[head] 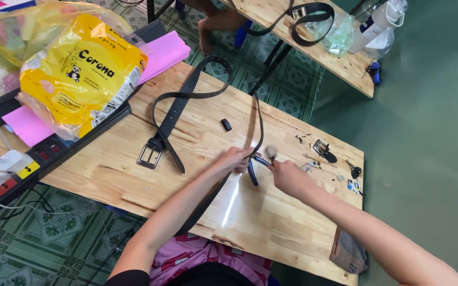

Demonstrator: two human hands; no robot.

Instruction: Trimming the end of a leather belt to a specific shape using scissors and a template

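Near edge of the worktop point(133, 185): 2 bare forearms reaching in from the wearer's side. Left hand point(234, 159), fingers closed, pinching the black belt point(178, 103) at mid-worktop. Right hand point(288, 177), fist closed round the blue-handled pliers point(254, 168), whose tip meets the strap just beside the left fingers; tool tip blurred.

Belt: 1 strap, looping from the pinch point toward the far edge and back to its silver buckle point(148, 155), which lies flat left of the hands. A further stretch runs down off the near edge under the left forearm.

Black belt loop point(226, 124): 1, loose, between buckle and hands.

Right end: 1 spare buckle point(324, 150), small dark scraps, small black scissors point(354, 170).

Far-left corner: yellow printed bag point(83, 74) on pink sheets point(165, 53), black power strip point(54, 151) alongside.

Second bench point(314, 47) beyond the far edge: another black belt point(311, 21), white bottle point(377, 24).
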